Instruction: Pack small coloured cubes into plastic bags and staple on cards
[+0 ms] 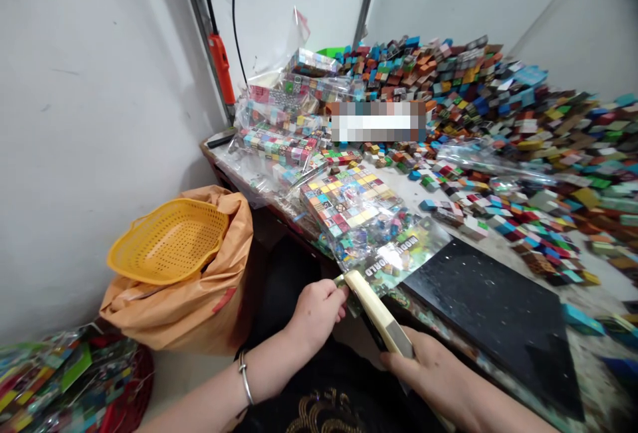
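My left hand (318, 308) is closed, its thumb and finger pinching the near corner of a printed card (399, 255) lettered "MODU… WORLD". The card lies at the end of a clear plastic bag (349, 204) filled with small multicoloured cubes in rows. Wrapped around the handles of a cream stapler (375, 308), my right hand (423, 361) is closed too. The stapler's head is at the card's edge, right beside my left fingertips. Whether its jaws are pressed together is not clear.
A large heap of coloured cubes (438, 81) covers the table's back and right. More filled bags (279, 121) lie at the back left. A black board (498, 313) lies at the front edge. A yellow basket (169, 240) sits on an orange sack (219, 313) at left.
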`<move>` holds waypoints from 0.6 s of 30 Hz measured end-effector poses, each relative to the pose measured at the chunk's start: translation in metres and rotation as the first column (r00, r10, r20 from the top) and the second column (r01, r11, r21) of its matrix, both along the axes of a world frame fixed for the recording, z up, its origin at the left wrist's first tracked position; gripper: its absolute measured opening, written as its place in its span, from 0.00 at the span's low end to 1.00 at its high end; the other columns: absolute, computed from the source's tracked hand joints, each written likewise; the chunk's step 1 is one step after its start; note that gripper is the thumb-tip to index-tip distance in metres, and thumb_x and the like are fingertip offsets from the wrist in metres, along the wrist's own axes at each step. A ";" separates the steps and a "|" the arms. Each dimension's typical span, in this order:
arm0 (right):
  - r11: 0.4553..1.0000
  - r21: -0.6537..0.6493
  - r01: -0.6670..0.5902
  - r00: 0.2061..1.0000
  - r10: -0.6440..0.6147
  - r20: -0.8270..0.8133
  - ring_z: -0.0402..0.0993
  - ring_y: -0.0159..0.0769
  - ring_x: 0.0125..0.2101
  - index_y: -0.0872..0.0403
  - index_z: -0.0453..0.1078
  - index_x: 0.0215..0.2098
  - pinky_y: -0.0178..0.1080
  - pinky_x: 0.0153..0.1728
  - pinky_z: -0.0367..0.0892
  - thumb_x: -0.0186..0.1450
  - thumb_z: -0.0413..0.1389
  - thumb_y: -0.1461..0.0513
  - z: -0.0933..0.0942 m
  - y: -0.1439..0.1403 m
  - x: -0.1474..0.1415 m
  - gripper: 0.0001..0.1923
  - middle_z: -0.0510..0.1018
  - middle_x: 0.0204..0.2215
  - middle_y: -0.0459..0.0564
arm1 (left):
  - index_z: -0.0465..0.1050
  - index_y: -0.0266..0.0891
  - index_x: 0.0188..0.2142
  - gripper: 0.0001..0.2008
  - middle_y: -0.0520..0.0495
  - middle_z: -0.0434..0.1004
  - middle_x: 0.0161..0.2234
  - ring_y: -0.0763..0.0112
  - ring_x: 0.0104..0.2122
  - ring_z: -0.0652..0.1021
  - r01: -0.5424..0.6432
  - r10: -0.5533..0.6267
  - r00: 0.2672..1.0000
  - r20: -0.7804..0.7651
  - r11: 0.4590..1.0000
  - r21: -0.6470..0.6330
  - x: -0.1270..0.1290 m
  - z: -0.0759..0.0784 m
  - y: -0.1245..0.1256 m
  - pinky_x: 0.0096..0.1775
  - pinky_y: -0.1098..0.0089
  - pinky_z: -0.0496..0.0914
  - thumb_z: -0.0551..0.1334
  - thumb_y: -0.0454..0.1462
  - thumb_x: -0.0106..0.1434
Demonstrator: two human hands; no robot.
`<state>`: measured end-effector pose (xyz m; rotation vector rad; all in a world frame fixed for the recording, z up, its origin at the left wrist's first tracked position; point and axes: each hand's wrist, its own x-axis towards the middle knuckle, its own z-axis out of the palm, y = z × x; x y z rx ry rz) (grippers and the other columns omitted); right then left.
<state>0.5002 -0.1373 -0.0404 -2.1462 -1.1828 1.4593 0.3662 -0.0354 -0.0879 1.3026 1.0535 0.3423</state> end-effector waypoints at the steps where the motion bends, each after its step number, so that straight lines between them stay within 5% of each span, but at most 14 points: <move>1: 1.000 0.006 -0.003 1.000 0.003 -0.005 0.61 0.33 0.26 0.54 0.63 0.24 0.33 0.26 0.56 0.50 0.48 0.61 -0.001 0.000 0.001 0.05 0.67 0.22 0.44 | 0.63 0.37 0.19 0.16 0.52 0.65 0.17 0.75 0.19 0.67 0.009 -0.009 1.000 0.017 1.000 0.018 -0.001 0.000 0.000 0.23 0.74 0.59 0.54 0.44 0.56; 7: 1.000 -0.005 0.000 0.996 -0.001 -0.095 0.65 0.35 0.29 0.55 0.65 0.28 0.34 0.29 0.59 0.52 0.48 0.61 -0.009 -0.001 0.003 0.08 0.69 0.26 0.46 | 0.63 0.36 0.20 0.15 0.52 0.65 0.19 0.76 0.21 0.66 -0.069 0.074 0.983 0.169 0.997 -0.036 -0.001 0.005 -0.001 0.26 0.74 0.61 0.53 0.43 0.57; 12: 0.985 0.170 0.010 0.990 -0.033 0.135 0.65 0.37 0.30 0.55 0.66 0.25 0.37 0.32 0.60 0.54 0.50 0.57 -0.011 0.000 0.001 0.09 0.67 0.27 0.48 | 0.62 0.35 0.20 0.15 0.52 0.63 0.18 0.77 0.21 0.65 -0.082 0.082 0.985 0.149 0.997 -0.007 0.002 0.011 0.006 0.25 0.74 0.59 0.54 0.43 0.58; 18: 0.972 0.018 0.234 0.945 -0.223 -0.238 0.57 0.27 0.17 0.54 0.61 0.27 0.31 0.18 0.53 0.57 0.50 0.56 0.008 0.008 -0.007 0.09 0.62 0.15 0.39 | 0.64 0.36 0.30 0.15 0.51 0.67 0.26 0.74 0.28 0.69 -0.054 0.093 0.936 0.339 0.991 -0.121 -0.004 0.006 0.000 0.32 0.72 0.63 0.51 0.46 0.61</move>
